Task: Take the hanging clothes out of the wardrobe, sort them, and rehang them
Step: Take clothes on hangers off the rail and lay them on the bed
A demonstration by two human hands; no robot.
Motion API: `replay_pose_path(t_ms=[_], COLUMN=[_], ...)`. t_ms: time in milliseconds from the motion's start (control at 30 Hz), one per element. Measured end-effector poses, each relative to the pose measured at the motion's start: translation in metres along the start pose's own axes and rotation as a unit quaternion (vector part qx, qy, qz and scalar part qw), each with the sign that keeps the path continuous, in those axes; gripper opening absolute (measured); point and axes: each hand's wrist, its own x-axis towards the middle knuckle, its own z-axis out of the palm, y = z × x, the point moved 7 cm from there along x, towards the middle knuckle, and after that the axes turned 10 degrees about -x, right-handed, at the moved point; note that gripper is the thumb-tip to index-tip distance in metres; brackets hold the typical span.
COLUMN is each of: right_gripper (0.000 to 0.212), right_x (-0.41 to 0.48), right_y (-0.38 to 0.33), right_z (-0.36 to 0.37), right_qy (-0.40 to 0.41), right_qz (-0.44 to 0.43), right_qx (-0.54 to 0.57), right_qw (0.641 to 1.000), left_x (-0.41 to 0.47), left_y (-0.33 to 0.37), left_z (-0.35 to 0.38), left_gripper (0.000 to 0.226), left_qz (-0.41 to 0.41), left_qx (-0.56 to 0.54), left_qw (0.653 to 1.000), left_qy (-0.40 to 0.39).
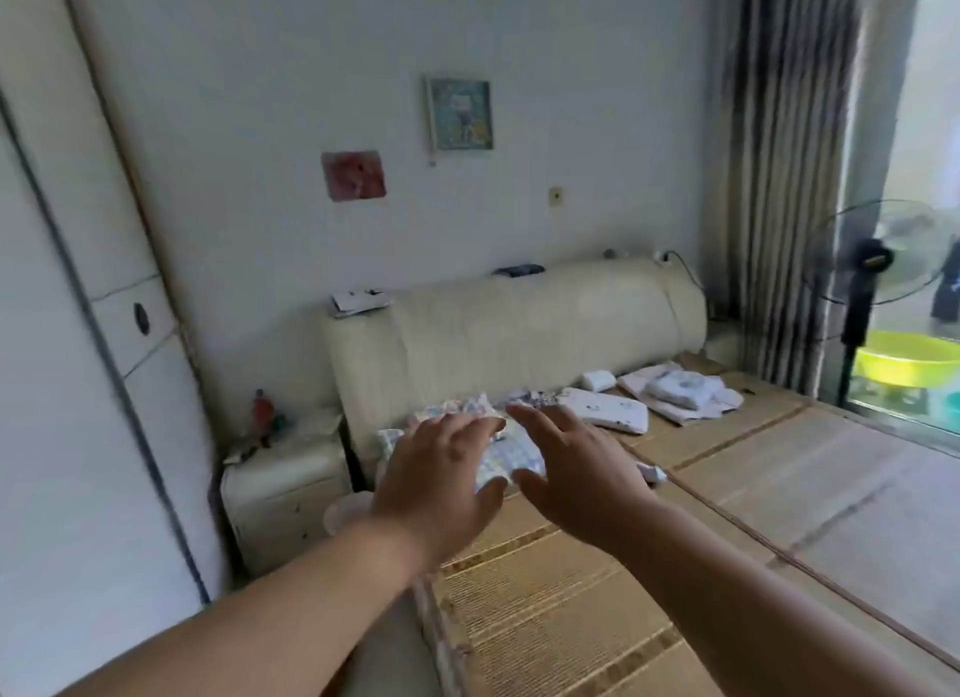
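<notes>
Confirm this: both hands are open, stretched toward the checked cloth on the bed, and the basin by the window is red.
Wrong on one point: the head view shows the basin by the window is yellow-green, not red. The left hand and right hand are indeed open, stretched toward the checked cloth on the bed.

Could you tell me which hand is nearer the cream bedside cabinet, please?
Left. The left hand is just right of the cream bedside cabinet; the right hand is farther right, over the woven tan bed mat.

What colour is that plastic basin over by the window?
Bright yellow-green. The basin shows best in the head view, near the right edge.
</notes>
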Motion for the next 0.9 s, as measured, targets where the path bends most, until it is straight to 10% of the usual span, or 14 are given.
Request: replay_pose_path(t_ms=[500,900], right_gripper=[0.059,0.055], right_x=[0.138,0.199], right_y=[-0.312,-0.47], right_z=[0.013,0.002], right_qy=[0.041,0.089], right_qz=[-0.259,-0.487], right_qx=[0.088,0.204], right_qw=[0.961,0.844], left_x=[-0.119,-0.178], left_y=[-0.211,-0.277], left_z=[-0.2,-0.297], left_gripper=[0.064,0.059], left_qz=[-0.219,-0.404], left_qx=[0.188,0.334], left_qw=[0.95,0.828], left_qy=[0.116,0.198])
